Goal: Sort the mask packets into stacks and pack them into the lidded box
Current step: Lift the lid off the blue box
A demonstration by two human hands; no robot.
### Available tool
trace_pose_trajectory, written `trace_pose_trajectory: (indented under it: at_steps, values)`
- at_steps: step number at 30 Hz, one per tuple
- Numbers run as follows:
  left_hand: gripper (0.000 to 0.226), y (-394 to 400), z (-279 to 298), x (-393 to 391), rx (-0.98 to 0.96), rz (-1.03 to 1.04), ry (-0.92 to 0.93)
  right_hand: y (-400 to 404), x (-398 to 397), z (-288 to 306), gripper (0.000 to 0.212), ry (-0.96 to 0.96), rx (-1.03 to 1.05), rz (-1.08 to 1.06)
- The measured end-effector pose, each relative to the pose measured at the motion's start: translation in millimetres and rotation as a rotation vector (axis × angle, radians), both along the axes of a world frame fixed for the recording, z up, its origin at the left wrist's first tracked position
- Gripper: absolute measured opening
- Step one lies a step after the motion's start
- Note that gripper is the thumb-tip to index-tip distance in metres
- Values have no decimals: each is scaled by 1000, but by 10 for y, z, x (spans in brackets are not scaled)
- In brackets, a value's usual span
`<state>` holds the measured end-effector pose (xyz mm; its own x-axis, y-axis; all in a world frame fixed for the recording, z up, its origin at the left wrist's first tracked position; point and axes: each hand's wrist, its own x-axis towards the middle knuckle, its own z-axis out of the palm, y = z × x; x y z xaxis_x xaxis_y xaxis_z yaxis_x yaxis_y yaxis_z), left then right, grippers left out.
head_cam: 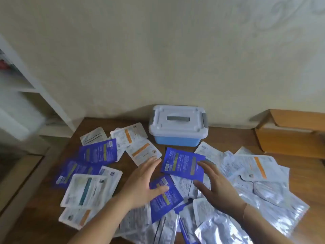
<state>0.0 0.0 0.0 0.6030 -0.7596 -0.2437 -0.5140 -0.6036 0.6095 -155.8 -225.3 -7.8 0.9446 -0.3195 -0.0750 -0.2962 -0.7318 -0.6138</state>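
Several mask packets lie scattered over the wooden table (228, 138), some purple, some white with an orange stripe, some silver. A blue box with a closed white lid and grey handle (177, 128) stands at the back, against the wall. My left hand (142, 182) hovers with fingers spread, its thumb over a purple packet (164, 199) in the middle. My right hand (216, 185) reaches with straight fingers onto another purple packet (181, 163) in front of the box. Neither hand grips anything.
A white shelf unit (26, 85) stands at the left. A cardboard box (290, 131) sits at the back right of the table. White and silver packets (263, 182) pile up on the right; purple and white ones (91, 173) lie on the left.
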Motion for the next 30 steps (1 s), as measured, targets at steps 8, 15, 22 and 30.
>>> trace_pose_trajectory:
  at_steps: [8,15,22,30]
  values:
    - [106,93,-706,-262,336,-171,-222,162,-283,-594,58,172,-167,-83]
    - [99,64,-1057,-546,327,-291,-266,334,-652,-1129,77,271,-376,12]
    - [96,-144,-1312,-851,304,-331,-325,354,-717,-1243,77,197,-442,72]
    - [102,-57,-1367,-766,348,-258,-388,-36,-898,-1267,77,191,-520,93]
